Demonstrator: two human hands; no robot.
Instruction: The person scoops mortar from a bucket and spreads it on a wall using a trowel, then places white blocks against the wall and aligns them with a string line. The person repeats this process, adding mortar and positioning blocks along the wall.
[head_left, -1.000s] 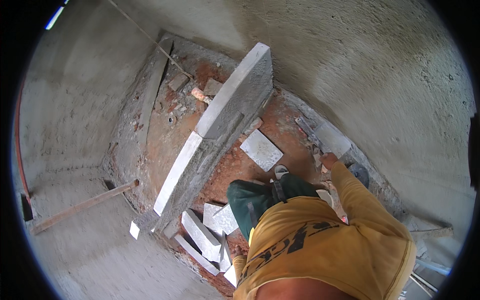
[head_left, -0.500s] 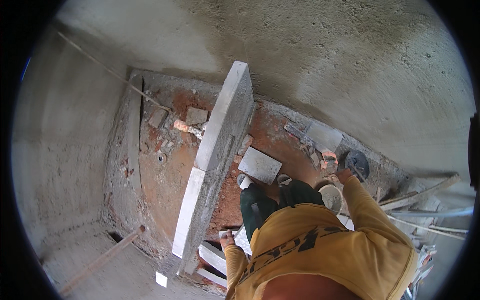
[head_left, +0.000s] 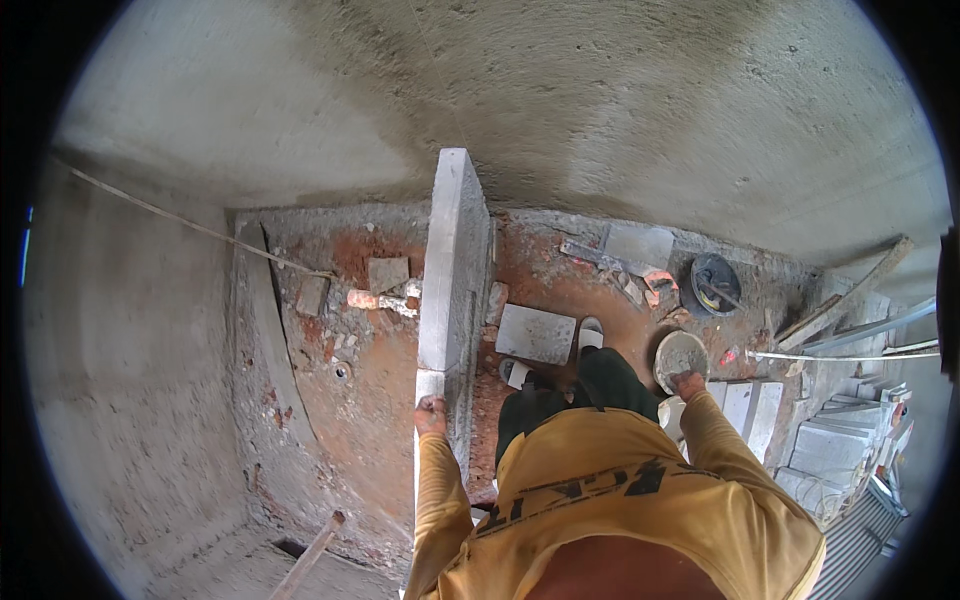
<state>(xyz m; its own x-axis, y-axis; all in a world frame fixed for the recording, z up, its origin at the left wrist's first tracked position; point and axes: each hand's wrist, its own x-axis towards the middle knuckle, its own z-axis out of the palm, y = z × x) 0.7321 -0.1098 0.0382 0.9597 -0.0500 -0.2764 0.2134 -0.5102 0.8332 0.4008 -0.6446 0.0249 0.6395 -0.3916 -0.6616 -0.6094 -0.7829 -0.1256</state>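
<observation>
My left hand (head_left: 431,415) rests on top of the upright white block partition (head_left: 448,260), its fingers curled against the near section. On my right, my right hand (head_left: 688,385) is at the near rim of a round mortar pan (head_left: 681,352), fingers bent; whatever it grips is too small to make out. A flat white block (head_left: 535,333) lies by my feet, which are in white-topped footwear. Beyond the pan stands a dark bucket (head_left: 714,280) with a tool inside.
Rubble, a long plank (head_left: 275,335) and a pipe fitting lie left of the partition. A thin pole (head_left: 200,215) crosses the left corner. At right lean boards (head_left: 850,285) and pipes, beside stacked pale blocks (head_left: 830,445). Plastered walls surround the floor.
My left hand has risen onto the partition, and my right hand has moved to the pan. The view has turned, so the partition now appears nearly straight ahead.
</observation>
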